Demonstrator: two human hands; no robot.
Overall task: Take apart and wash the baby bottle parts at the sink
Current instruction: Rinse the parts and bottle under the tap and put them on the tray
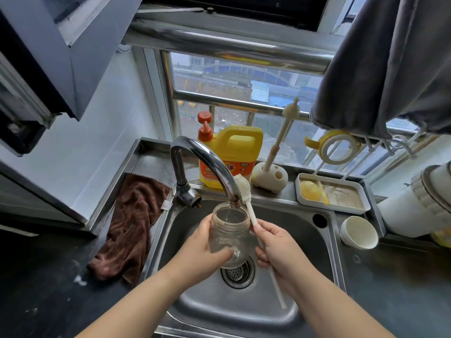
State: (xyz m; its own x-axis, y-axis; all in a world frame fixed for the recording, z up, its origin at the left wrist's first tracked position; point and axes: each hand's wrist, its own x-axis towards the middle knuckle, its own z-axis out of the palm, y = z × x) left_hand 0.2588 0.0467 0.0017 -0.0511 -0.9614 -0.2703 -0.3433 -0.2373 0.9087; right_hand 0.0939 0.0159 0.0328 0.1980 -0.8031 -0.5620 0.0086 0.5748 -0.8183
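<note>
Head view of a steel sink below a window. The left hand grips a clear baby bottle round its lower body, holding it above the drain with the open mouth tilted up just under the spout of the curved tap; a thin stream of water falls into the mouth. The right hand is curled round the white handle of a bottle brush, whose pale bristled head rises just right of the spout, outside the bottle, while the handle's tail sticks out toward the near right.

On the far ledge, left to right: a yellow detergent jug with an orange pump, a cream holder with a thin brush standing in it, and a white drying tray holding a yellow piece; a yellow and white bottle ring hangs on the tray's pegs. A white bowl stands right of the sink. A brown cloth lies over the left edge. A grey towel hangs at the upper right.
</note>
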